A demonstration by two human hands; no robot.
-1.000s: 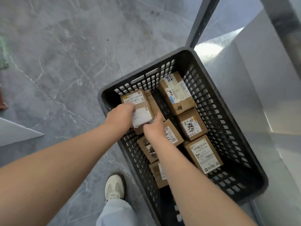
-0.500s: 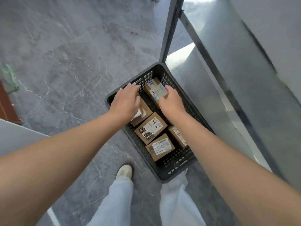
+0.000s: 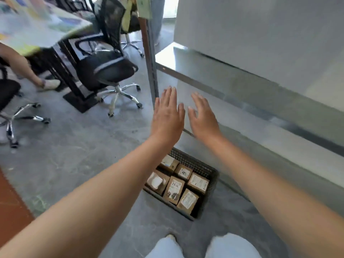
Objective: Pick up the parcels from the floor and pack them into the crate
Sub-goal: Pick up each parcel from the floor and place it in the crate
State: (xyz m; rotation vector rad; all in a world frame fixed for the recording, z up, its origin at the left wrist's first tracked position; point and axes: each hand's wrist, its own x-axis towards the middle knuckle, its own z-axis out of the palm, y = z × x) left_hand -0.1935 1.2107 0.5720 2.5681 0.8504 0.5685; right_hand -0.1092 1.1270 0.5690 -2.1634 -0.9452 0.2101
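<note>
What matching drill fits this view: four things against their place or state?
Things:
1 left hand
2 black crate
3 brown parcel with the handwritten label
4 black office chair

Places or states:
A inside the crate, label up
B next to the table
C on the grey floor, partly filled
D open, raised, holding nothing

Pairs: 1-D; 2-C; 3-A; 4-B

Nothing legible for you: white labels [image 3: 197, 183] on parcels [image 3: 174, 190] in crate [image 3: 193, 162], 6 o'clock, were blurred.
</note>
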